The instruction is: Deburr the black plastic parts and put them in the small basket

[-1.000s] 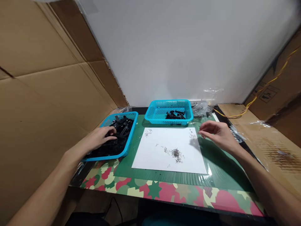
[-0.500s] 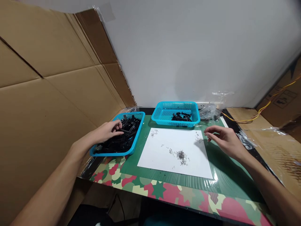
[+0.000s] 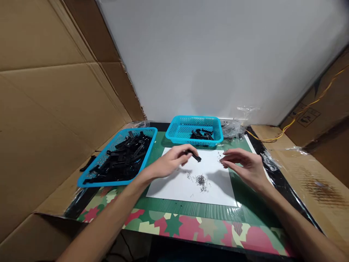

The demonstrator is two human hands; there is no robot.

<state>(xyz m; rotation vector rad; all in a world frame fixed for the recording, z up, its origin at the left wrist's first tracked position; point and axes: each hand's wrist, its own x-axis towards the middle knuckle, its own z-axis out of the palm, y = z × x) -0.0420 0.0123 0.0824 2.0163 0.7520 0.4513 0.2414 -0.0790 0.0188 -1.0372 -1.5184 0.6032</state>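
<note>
My left hand (image 3: 172, 161) is closed on a slim black plastic part (image 3: 196, 157), holding it above the white sheet (image 3: 166, 188). One end of the part sticks out past the fingertips. Over the sheet's right side, my right hand (image 3: 247, 166) has its thumb and fingertips together beside a few tiny wire pieces (image 3: 219, 158); whatever is between them is too small to make out. A dark heap of thin bent wire pieces (image 3: 201, 181) lies mid-sheet, with strays around it.
To the left, a blue basket (image 3: 151, 154) holds many black plastic parts (image 3: 127, 156). Behind the sheet, another blue basket (image 3: 173, 135) has fewer parts. Clear plastic bags (image 3: 234, 128) lie by the wall. Cardboard (image 3: 68, 98) stands at left; a yellow cable (image 3: 286, 128) runs at right.
My left hand has left the left basket with a black plastic part and moved right, over the sheet. My right hand stays near the small wires with its fingertips closer together. The view has shifted.
</note>
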